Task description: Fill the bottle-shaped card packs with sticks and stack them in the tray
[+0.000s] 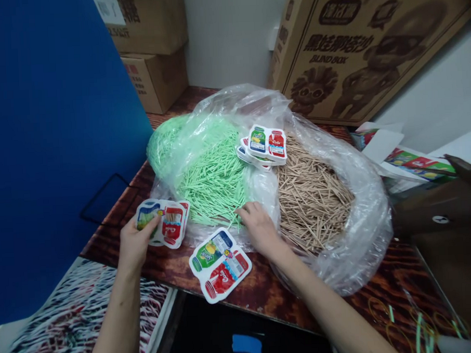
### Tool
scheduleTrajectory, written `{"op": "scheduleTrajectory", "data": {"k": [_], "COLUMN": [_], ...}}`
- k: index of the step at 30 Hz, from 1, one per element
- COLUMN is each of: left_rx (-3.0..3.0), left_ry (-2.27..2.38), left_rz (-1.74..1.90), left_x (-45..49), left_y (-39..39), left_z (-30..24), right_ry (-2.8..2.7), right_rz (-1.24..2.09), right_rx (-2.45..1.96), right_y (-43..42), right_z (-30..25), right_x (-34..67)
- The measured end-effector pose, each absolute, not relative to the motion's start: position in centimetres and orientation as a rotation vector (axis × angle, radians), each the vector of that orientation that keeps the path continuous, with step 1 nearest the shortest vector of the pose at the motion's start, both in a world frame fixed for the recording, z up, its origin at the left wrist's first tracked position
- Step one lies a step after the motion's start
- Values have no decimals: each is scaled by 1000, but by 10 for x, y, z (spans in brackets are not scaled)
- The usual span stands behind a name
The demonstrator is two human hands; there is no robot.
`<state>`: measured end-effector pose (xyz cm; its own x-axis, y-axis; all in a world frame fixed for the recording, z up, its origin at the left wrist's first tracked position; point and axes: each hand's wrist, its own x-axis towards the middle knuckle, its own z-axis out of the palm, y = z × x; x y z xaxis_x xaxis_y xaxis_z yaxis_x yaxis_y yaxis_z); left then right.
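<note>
My left hand [133, 238] grips a flat printed packet [174, 224] with a green-and-blue bottle shape and a red Cola shape, thumb on top. My right hand [261, 228] is at the near edge of a heap of thin pale-green sticks [216, 177], its fingertips pinched on a green stick. Between my hands, a similar Sprite-and-Cola packet [220, 265] lies flat at the table's front edge. Several more packets [267, 144] are stacked on the plastic, between the green heap and a heap of brown sticks [312, 199].
Clear plastic bags [363, 233] surround both heaps on the dark wood-patterned table [272, 294]. A blue panel [61, 127] stands at left, a large cardboard box [351, 52] behind. Rubber bands and green sticks [419, 327] lie front right. Red-and-white striped sticks [73, 319] fill the lower left.
</note>
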<state>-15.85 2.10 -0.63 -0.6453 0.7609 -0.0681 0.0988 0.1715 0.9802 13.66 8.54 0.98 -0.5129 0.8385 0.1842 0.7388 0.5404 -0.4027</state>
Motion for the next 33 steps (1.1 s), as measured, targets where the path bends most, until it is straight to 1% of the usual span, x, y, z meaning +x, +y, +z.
{"op": "scheduleTrajectory", "data": {"k": [3, 6, 9, 14, 25, 33], "left_rx": [1169, 1356, 1384, 1446, 1411, 1397], "left_ry": [2182, 2424, 2493, 2481, 2496, 2449], "left_rz": [1199, 1009, 1023, 1001, 1062, 1117], "left_x": [-167, -160, -154, -156, -159, -161], "left_y": [35, 39, 38, 34, 36, 35], "left_z": [-14, -19, -22, -29, -39, -40], "right_ry": [-2666, -2723, -2692, -2612, -2515, -2795], "right_rz": [46, -65, -88, -97, 75, -97], "right_rx": [-1322, -1330, -1368, -1423, -1535, -1485], "right_y": [91, 97, 103, 105, 110, 105], "right_z": [4, -2, -4, -1, -8, 3], "right_x": [131, 126, 120, 105, 84, 75]}}
